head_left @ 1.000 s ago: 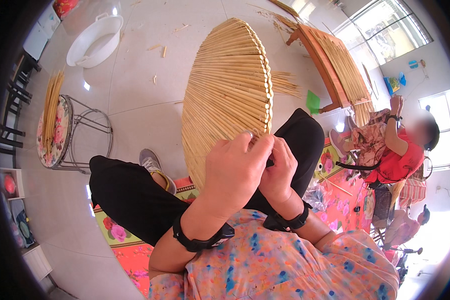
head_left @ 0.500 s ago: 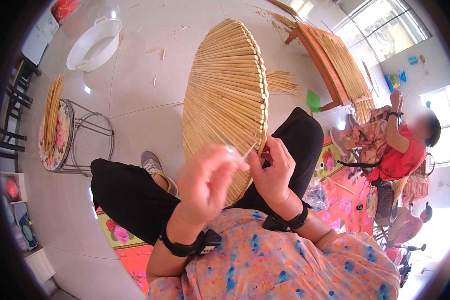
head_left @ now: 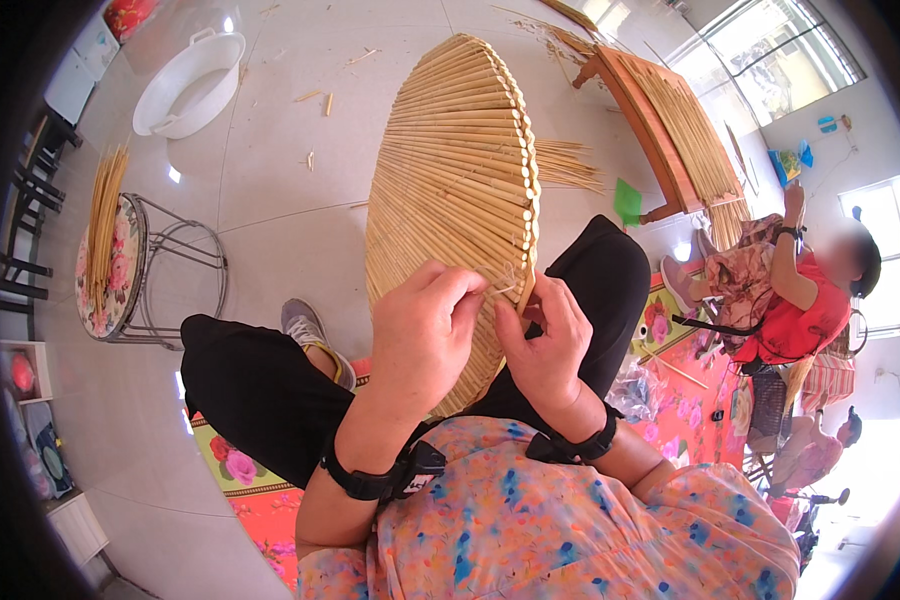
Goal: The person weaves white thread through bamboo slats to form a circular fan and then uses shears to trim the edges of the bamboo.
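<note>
An oval piece made of pale straw sticks (head_left: 445,165) stands tilted between my knees, its scalloped edge of cut ends facing right. My left hand (head_left: 425,335) is closed at the piece's lower middle, thumb and forefinger pinching a thin pale thread (head_left: 505,283). My right hand (head_left: 550,340) is closed on the lower right rim of the piece, thumb on its face, just beside the thread.
A stool (head_left: 120,295) holding stick bundles stands left, below a white tub (head_left: 155,110). A wooden bench (head_left: 670,180) with long sticks is at back right. A floral mat (head_left: 240,460) lies beneath me. A co-worker in red (head_left: 815,300) and another person (head_left: 820,455) sit right.
My left hand has moved down and left from beside my right hand, then slightly back up, with the thread. My right hand's thumb shows on the piece's face. The piece has shifted slightly left.
</note>
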### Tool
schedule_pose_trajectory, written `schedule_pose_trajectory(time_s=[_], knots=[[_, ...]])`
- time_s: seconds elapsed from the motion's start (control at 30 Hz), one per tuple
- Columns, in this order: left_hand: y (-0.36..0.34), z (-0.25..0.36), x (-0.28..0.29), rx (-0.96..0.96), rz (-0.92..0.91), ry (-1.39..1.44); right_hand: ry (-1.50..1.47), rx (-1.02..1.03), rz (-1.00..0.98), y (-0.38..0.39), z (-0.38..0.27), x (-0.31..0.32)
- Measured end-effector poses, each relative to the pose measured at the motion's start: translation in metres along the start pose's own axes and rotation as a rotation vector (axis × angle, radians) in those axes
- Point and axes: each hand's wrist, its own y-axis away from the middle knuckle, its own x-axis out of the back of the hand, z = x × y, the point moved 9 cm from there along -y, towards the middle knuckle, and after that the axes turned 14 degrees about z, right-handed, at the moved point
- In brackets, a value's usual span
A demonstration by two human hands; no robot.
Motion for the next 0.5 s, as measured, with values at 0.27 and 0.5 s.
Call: schedule_pose_trajectory(time_s=[0.27,0.5], knots=[[0.0028,-0.0035,0.0011,0.034,-0.006,-0.002,-0.002,-0.003,0.001,-0.0003,-0.0020,-0.0007],[0.0040,-0.0050,-0.0035,0.054,-0.007,-0.009,0.009,0.012,-0.011,-0.0007,-0.0026,-0.0017]])
